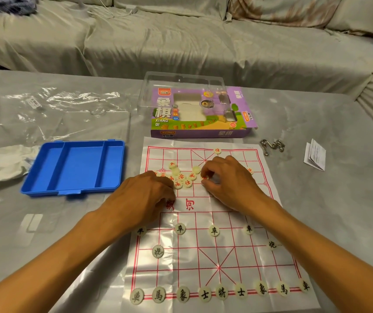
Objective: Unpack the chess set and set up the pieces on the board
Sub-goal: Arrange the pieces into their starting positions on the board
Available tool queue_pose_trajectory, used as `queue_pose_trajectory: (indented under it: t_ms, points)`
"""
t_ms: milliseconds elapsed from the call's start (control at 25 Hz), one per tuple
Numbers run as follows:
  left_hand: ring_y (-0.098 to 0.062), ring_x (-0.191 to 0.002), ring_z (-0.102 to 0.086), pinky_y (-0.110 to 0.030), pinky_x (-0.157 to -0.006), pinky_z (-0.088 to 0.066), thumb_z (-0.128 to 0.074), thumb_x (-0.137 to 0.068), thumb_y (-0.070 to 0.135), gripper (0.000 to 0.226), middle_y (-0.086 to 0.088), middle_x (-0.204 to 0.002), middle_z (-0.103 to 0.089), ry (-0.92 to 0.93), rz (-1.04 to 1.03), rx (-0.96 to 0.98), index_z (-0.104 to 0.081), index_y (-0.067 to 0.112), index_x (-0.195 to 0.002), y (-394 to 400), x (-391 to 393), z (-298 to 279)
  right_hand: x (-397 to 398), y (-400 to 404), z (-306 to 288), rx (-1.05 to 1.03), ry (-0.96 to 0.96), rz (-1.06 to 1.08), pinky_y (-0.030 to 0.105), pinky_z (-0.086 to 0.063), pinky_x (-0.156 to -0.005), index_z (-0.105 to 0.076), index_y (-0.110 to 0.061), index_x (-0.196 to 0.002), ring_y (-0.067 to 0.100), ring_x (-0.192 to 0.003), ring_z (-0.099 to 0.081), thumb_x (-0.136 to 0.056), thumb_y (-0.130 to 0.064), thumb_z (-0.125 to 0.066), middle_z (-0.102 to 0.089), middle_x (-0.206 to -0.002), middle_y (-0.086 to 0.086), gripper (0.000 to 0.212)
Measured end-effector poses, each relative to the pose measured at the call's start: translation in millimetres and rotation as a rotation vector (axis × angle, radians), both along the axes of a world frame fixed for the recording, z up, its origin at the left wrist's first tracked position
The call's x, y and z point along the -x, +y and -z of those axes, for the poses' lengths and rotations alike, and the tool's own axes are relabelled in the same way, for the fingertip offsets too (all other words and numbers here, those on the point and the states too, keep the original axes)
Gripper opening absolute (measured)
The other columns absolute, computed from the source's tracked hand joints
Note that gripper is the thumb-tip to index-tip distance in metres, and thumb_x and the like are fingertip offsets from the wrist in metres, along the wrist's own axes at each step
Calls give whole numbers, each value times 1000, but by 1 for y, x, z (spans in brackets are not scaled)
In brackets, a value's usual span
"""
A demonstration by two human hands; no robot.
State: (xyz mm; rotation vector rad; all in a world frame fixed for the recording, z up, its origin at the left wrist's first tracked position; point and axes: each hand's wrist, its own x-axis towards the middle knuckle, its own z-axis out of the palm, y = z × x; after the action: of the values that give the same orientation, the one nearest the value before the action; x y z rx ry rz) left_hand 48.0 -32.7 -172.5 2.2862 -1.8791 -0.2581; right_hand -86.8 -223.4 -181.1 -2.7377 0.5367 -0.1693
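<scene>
A paper board [217, 224] lies flat on the grey table [316, 123]. On its near half the black pieces [222, 292] stand in place: nine in the nearest row, two cannons above them, and four soldiers on the next line. In the far half the red pieces [184, 178] lie in a loose pile left of the middle. One red piece [217, 150] stands alone on the far edge line, and another shows just beside the right wrist.

The left hand [146, 197] rests on the board at the near side of the pile, with fingers curled down onto the pieces; I cannot tell if it holds one. The right hand [228, 181] is on the right of the pile, its thumb and first finger pinching a red piece.

Left of the board sits a blue tray [72, 169], beside crumpled paper [7, 163] and a plastic wrap [63, 105]. Behind the board lies the purple box [199, 114] under a clear lid [181, 82]. To the right are metal rings [272, 145] and a leaflet [315, 154].
</scene>
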Motion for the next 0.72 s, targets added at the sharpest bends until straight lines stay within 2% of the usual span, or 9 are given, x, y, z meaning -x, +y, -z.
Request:
queue_pose_trajectory:
  t_ms: [120, 320, 520, 720]
  points:
    - [-13, -109, -59, -31, -88, -54, -65, -89, 31, 29, 10, -125, -62, -6, 0, 31, -67, 29, -117, 0, 1, -5, 4, -11, -12, -58, 17, -82, 32, -47, -77, -71, -23, -97, 13, -92, -51, -87, -26, -66, -66, -101, -8, 12]
    - [-16, -115, -57, -32, -93, -51, -63, -89, 32, 31, 8, -130, -59, -15, -4, 9, -66, 29, -120, -1, 2, -5, 7, -12, -13, 3, 42, -81, 26, -41, -72, -72, -22, -97, 10, -94, -49, -86, -38, -67, -67, -102, -9, 20]
    - [-18, -114, -58, -33, -92, -52, -66, -87, 29, 31, 6, -129, -61, -10, 1, 13, -68, 27, -118, 0, 3, -5, 9, -8, -10, 52, 25, -66, 26, -42, -68, -66, -22, -92, 11, -89, -48, -87, -34, -65, -66, -98, -6, 12]
    - [-16, -116, -57, -35, -93, -52, -65, -88, 31, 30, 8, -130, -59, -7, -4, 3, -67, 28, -118, 0, 2, -5, 10, -7, -8, -42, 5, -27, 27, -48, -71, -53, -26, -109, 11, -88, -50, -85, -32, -67, -62, -97, -8, 28]
